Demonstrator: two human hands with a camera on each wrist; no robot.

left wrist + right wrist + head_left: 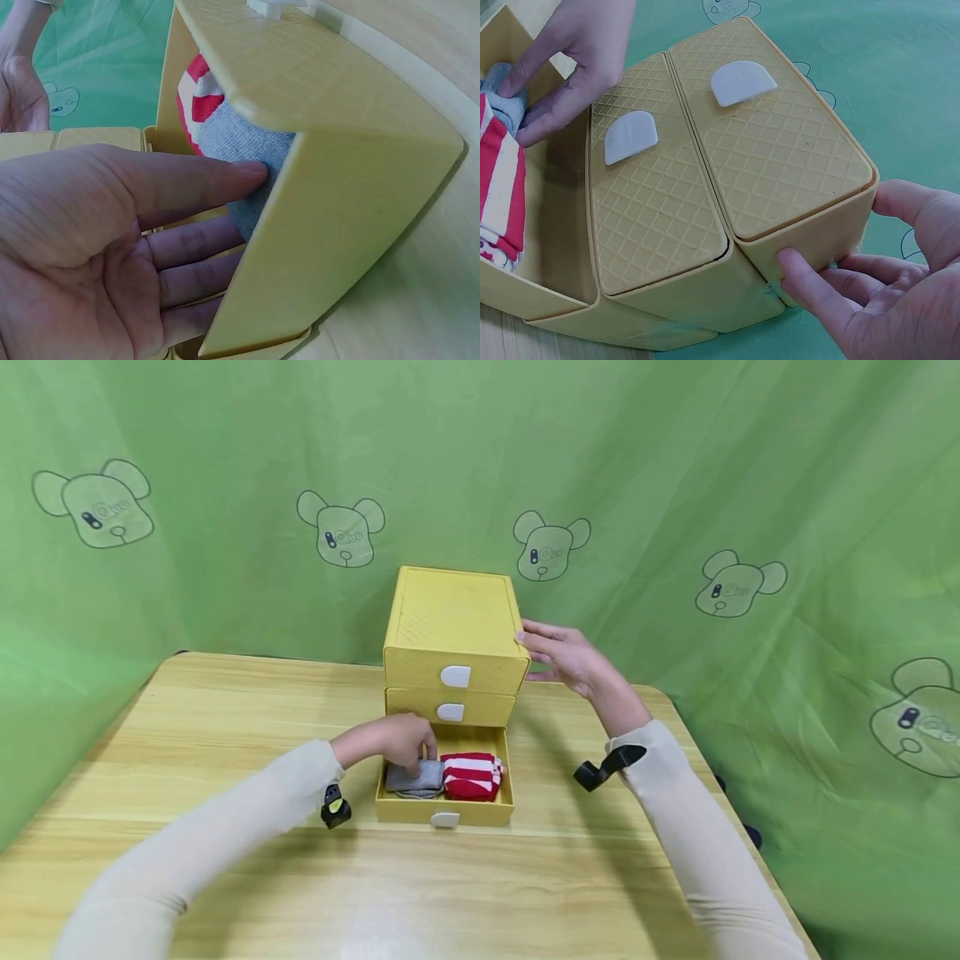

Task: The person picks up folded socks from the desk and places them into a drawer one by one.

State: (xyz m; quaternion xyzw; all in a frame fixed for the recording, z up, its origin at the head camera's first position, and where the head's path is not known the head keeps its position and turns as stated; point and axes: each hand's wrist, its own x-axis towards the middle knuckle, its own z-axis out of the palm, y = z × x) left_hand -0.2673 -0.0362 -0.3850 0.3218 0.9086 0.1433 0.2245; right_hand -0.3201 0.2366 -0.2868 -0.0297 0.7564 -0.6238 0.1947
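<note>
Left hand (pixel 393 745) presses grey sock (pixel 417 777) beside drawer (pixel 442 812) wall.

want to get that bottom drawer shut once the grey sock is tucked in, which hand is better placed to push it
Probably the left. The left hand is already in the open bottom drawer, fingers on the grey sock. The right hand is pressed against the yellow drawer unit, apparently steadying it.
</note>
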